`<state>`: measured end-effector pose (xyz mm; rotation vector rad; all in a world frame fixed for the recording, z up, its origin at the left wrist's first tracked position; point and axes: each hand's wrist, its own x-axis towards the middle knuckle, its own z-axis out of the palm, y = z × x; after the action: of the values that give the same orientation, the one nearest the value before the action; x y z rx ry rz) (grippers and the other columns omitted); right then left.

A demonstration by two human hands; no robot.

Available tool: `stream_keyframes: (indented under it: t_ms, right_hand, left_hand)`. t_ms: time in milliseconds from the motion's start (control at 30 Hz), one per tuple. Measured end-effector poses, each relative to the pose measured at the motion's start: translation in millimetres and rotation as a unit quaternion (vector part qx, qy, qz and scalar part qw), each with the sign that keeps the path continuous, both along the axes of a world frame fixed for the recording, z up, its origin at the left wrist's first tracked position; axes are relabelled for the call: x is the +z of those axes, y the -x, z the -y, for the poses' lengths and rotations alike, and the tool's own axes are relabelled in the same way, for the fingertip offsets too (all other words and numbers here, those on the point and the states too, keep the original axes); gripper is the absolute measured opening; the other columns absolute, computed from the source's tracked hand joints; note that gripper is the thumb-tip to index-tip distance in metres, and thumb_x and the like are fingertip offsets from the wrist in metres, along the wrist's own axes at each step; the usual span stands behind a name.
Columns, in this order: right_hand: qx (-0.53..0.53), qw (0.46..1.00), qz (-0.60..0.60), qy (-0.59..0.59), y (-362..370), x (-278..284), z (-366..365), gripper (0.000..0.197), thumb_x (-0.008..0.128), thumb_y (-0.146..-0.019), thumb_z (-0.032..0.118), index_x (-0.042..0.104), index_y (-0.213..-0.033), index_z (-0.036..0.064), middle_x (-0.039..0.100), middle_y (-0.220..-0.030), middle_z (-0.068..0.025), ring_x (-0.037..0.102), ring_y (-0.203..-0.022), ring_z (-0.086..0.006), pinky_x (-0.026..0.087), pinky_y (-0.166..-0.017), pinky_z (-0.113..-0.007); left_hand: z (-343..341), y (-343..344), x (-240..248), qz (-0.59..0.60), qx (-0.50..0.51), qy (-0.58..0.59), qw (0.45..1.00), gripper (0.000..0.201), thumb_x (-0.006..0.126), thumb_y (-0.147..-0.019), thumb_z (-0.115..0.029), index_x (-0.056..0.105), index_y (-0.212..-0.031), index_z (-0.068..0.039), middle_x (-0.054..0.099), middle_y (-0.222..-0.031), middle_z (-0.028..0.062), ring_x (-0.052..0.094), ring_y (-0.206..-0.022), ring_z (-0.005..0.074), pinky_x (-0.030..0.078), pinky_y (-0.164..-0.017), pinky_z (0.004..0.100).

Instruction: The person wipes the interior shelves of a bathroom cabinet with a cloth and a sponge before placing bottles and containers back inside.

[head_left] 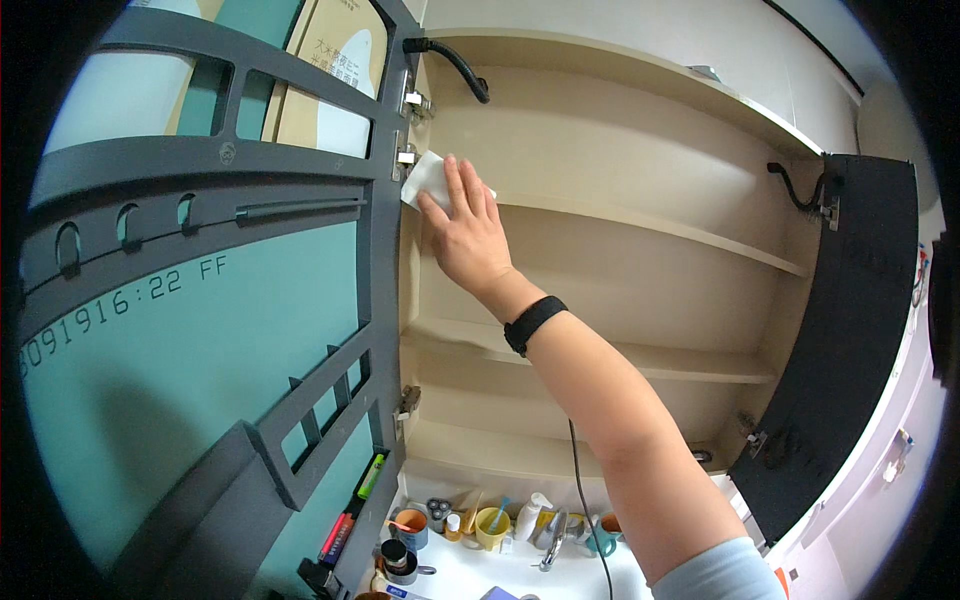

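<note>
My right hand (468, 225), with a black band (535, 322) on its wrist, reaches up into an open beige wall cabinet (600, 150). It holds a folded white cloth or tissue (428, 180) by the cabinet's left side, near the left end of a middle shelf (650, 226). Its fingers lie over the white piece, the thumb along the lower side. Close by, metal hinges (405, 158) join the left door's dark frame to the cabinet. My left hand is out of view.
The left door (200, 310), grey with teal panels, swings wide with boxes and pens in its holders. The black right door (850, 340) also stands open. Below, a white washbasin (495, 570) has a tap (553, 542), cups (491, 528) and bottles along it. A black cable (580, 470) hangs down.
</note>
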<state>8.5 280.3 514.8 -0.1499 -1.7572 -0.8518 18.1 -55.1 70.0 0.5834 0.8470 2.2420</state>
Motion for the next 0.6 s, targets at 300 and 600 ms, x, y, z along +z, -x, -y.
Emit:
stream_keyframes:
  t_ms: [300, 600]
  right_hand:
    - [-0.071, 0.997, -0.014, 0.017, -99, -11, -22, 0.052, 0.056, -0.070, 0.009, 0.049, -0.120, 0.0218, 0.027, -0.137, -0.0160, 0.035, -0.116, -0.0380, 0.028, -0.096, -0.048]
    - [-0.222, 0.941, -0.256, 0.004, -338, -19, -96, 0.057, 0.057, -0.075, 0.013, 0.039, -0.129, 0.0177, 0.026, -0.136, -0.0218, 0.035, -0.117, -0.0392, 0.031, -0.094, -0.049]
  left_hand:
    - [6, 6, -23, -0.016, -0.035, -0.007, 0.999, 0.028, 0.046, -0.090, -0.013, 0.045, -0.115, 0.000, 0.046, -0.071, 0.0019, 0.038, -0.050, 0.0099, 0.035, -0.047, 0.0261]
    - [4, -21, -35, 0.116, 0.026, 0.165, 0.979, 0.031, 0.047, -0.089, -0.013, 0.044, -0.117, -0.002, 0.052, -0.091, 0.0074, 0.050, -0.069, 0.0137, 0.043, -0.057, 0.0287]
